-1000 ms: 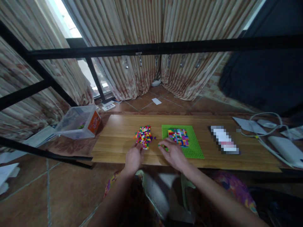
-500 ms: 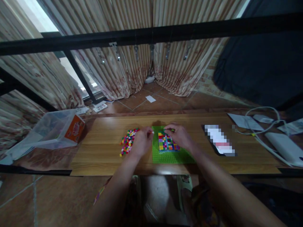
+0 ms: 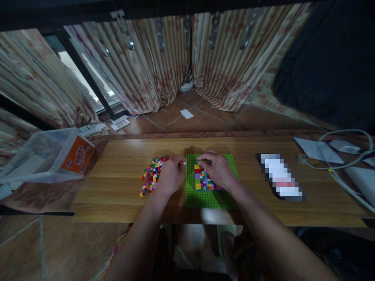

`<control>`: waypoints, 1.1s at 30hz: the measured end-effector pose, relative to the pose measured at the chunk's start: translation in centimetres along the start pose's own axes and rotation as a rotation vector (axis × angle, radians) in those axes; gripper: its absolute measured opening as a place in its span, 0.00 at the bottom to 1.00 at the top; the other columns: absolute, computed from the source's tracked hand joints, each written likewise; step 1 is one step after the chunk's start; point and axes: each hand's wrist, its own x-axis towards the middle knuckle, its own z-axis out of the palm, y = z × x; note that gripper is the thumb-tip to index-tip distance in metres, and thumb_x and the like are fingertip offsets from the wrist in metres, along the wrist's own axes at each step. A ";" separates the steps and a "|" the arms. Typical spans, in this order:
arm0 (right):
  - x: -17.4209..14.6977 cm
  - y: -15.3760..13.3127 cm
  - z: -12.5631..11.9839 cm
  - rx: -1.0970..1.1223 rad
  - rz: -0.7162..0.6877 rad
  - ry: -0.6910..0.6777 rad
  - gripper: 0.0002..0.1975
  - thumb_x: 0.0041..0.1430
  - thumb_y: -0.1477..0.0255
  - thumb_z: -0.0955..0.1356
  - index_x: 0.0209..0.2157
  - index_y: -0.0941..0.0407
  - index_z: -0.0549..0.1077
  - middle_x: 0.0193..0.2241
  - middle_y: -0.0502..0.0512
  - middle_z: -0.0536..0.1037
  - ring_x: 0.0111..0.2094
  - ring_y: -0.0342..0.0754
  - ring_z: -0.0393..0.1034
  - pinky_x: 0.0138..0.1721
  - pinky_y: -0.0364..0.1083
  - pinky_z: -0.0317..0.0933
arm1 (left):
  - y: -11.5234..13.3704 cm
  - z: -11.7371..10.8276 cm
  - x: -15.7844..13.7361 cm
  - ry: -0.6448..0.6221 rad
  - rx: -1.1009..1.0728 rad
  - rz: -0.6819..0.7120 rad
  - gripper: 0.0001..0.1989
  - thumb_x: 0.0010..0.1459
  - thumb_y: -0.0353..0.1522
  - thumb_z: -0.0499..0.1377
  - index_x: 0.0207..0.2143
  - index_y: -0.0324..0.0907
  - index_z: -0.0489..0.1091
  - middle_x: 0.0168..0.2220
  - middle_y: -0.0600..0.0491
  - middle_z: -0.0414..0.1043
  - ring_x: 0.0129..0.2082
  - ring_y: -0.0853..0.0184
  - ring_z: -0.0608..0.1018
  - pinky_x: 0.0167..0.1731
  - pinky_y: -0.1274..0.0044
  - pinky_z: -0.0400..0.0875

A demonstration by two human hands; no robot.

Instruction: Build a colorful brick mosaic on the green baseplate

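My left hand (image 3: 172,175) hovers just left of the green baseplate (image 3: 212,201), thumb and fingers pinched on a small building brick, its whitish end showing at the fingertips. Partly behind that hand lies a loose pile of small multicoloured bricks (image 3: 150,175) on the wood. My right hand (image 3: 217,168) is over the baseplate, fingertips closed together at the upper left corner of a block of coloured bricks (image 3: 202,180). A tiny dark green brick seems to sit in that pinch. The hand covers the right part of the block.
The low wooden table (image 3: 111,187) carries a phone (image 3: 281,177) with a blurred screen on the right. White cables (image 3: 345,168) and papers (image 3: 318,150) lie at its right end. A clear plastic box (image 3: 49,156) with an orange label stands left. Curtains (image 3: 158,70) hang behind.
The camera view has tilted down and come closer. My right fingertips have shifted slightly left to the block's upper left corner. My left hand stays pinched beside the baseplate.
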 end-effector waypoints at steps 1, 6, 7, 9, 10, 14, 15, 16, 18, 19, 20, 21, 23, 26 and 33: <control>0.0 0.0 0.0 -0.006 -0.006 -0.005 0.07 0.57 0.76 0.68 0.34 0.55 0.79 0.35 0.52 0.78 0.38 0.46 0.72 0.44 0.46 0.63 | 0.0 0.0 0.0 -0.005 0.019 -0.004 0.11 0.56 0.23 0.52 0.32 0.40 0.73 0.33 0.51 0.76 0.35 0.67 0.76 0.39 0.77 0.69; 0.2 -0.4 0.1 -0.039 0.017 -0.054 0.07 0.58 0.76 0.68 0.35 0.55 0.79 0.36 0.54 0.79 0.38 0.47 0.73 0.44 0.47 0.63 | -0.3 0.1 0.0 -0.030 0.072 -0.020 0.10 0.56 0.24 0.52 0.33 0.40 0.73 0.33 0.50 0.76 0.35 0.65 0.76 0.39 0.76 0.68; 0.2 -0.5 0.1 -0.047 0.020 -0.063 0.07 0.58 0.76 0.67 0.34 0.55 0.79 0.36 0.55 0.79 0.38 0.48 0.73 0.44 0.47 0.63 | -0.3 0.1 0.0 -0.031 0.074 -0.025 0.10 0.57 0.24 0.52 0.33 0.40 0.73 0.33 0.49 0.76 0.35 0.65 0.76 0.38 0.76 0.68; 0.3 -0.6 0.1 -0.064 0.016 -0.076 0.08 0.58 0.76 0.67 0.34 0.56 0.79 0.36 0.55 0.80 0.38 0.48 0.73 0.43 0.47 0.63 | -0.3 0.1 -0.1 -0.029 0.077 -0.033 0.10 0.57 0.25 0.52 0.33 0.40 0.73 0.33 0.50 0.76 0.35 0.65 0.76 0.37 0.76 0.68; 0.3 -0.6 0.1 -0.068 0.009 -0.082 0.08 0.58 0.76 0.67 0.34 0.56 0.79 0.36 0.56 0.80 0.37 0.48 0.74 0.43 0.47 0.63 | -0.3 0.1 -0.2 -0.026 0.076 -0.033 0.10 0.57 0.25 0.52 0.32 0.40 0.73 0.32 0.50 0.76 0.34 0.65 0.76 0.37 0.76 0.67; 0.4 -0.7 -0.1 -0.057 -0.005 -0.095 0.07 0.57 0.76 0.67 0.33 0.56 0.79 0.34 0.55 0.80 0.36 0.48 0.74 0.42 0.46 0.63 | -0.2 -0.1 -0.4 -0.015 0.060 -0.034 0.10 0.58 0.25 0.52 0.32 0.41 0.74 0.31 0.51 0.76 0.32 0.66 0.75 0.34 0.77 0.67; 0.5 -0.7 -0.1 -0.054 0.003 -0.098 0.07 0.57 0.76 0.67 0.33 0.55 0.79 0.34 0.54 0.80 0.36 0.47 0.74 0.41 0.46 0.63 | -0.2 -0.1 -0.4 -0.012 0.057 -0.036 0.10 0.58 0.25 0.53 0.32 0.40 0.74 0.31 0.51 0.76 0.31 0.66 0.75 0.34 0.77 0.66; 0.6 -0.7 -0.1 -0.051 0.014 -0.103 0.07 0.56 0.76 0.68 0.32 0.56 0.80 0.33 0.54 0.80 0.35 0.47 0.74 0.41 0.46 0.63 | -0.2 -0.1 -0.5 -0.009 0.056 -0.038 0.10 0.58 0.25 0.53 0.32 0.40 0.74 0.31 0.50 0.76 0.32 0.66 0.75 0.35 0.77 0.66; 0.7 -0.8 -0.2 -0.052 0.034 -0.116 0.07 0.56 0.76 0.68 0.32 0.56 0.80 0.33 0.54 0.81 0.35 0.47 0.74 0.40 0.46 0.63 | -0.2 -0.1 -0.5 0.001 0.054 -0.038 0.10 0.58 0.26 0.53 0.32 0.40 0.74 0.31 0.50 0.76 0.32 0.66 0.75 0.35 0.77 0.66; 0.8 -0.8 -0.2 -0.057 0.040 -0.122 0.07 0.56 0.76 0.68 0.31 0.55 0.80 0.33 0.54 0.81 0.35 0.48 0.74 0.41 0.46 0.63 | -0.2 -0.1 -0.5 0.005 0.048 -0.036 0.10 0.58 0.26 0.53 0.32 0.40 0.74 0.31 0.50 0.76 0.32 0.66 0.75 0.35 0.77 0.67; 0.9 -0.8 -0.2 -0.063 0.043 -0.128 0.07 0.55 0.76 0.68 0.31 0.55 0.80 0.33 0.54 0.81 0.35 0.48 0.74 0.41 0.46 0.63 | -0.2 -0.1 -0.6 0.009 0.036 -0.033 0.10 0.59 0.26 0.53 0.32 0.40 0.74 0.31 0.50 0.76 0.32 0.66 0.76 0.35 0.77 0.67; 0.9 -0.8 -0.2 -0.069 0.046 -0.132 0.07 0.55 0.76 0.68 0.31 0.55 0.80 0.33 0.54 0.81 0.35 0.48 0.74 0.41 0.46 0.64 | -0.3 -0.1 -0.6 0.015 0.020 -0.031 0.10 0.59 0.26 0.53 0.32 0.40 0.75 0.31 0.50 0.76 0.32 0.66 0.76 0.35 0.77 0.67; 1.1 -0.9 -0.2 -0.081 0.055 -0.138 0.07 0.54 0.77 0.69 0.31 0.54 0.80 0.33 0.54 0.81 0.35 0.48 0.74 0.41 0.47 0.64 | -0.3 -0.1 -0.7 0.028 -0.025 -0.026 0.10 0.59 0.26 0.53 0.33 0.40 0.75 0.32 0.50 0.77 0.32 0.67 0.76 0.35 0.77 0.67; 1.2 -0.8 -0.2 -0.087 0.079 -0.146 0.08 0.54 0.77 0.69 0.31 0.53 0.81 0.33 0.53 0.82 0.35 0.49 0.75 0.41 0.47 0.65 | -0.3 -0.1 -0.8 0.041 -0.114 -0.031 0.10 0.58 0.27 0.54 0.34 0.40 0.76 0.32 0.50 0.78 0.33 0.67 0.77 0.36 0.77 0.68; 0.4 -0.9 -0.7 -0.004 0.065 -0.092 0.09 0.54 0.74 0.69 0.38 0.55 0.80 0.36 0.55 0.82 0.37 0.50 0.75 0.43 0.49 0.66 | -0.9 0.5 -0.6 0.015 -0.396 -0.065 0.12 0.57 0.26 0.53 0.38 0.40 0.77 0.34 0.50 0.79 0.33 0.66 0.79 0.37 0.75 0.72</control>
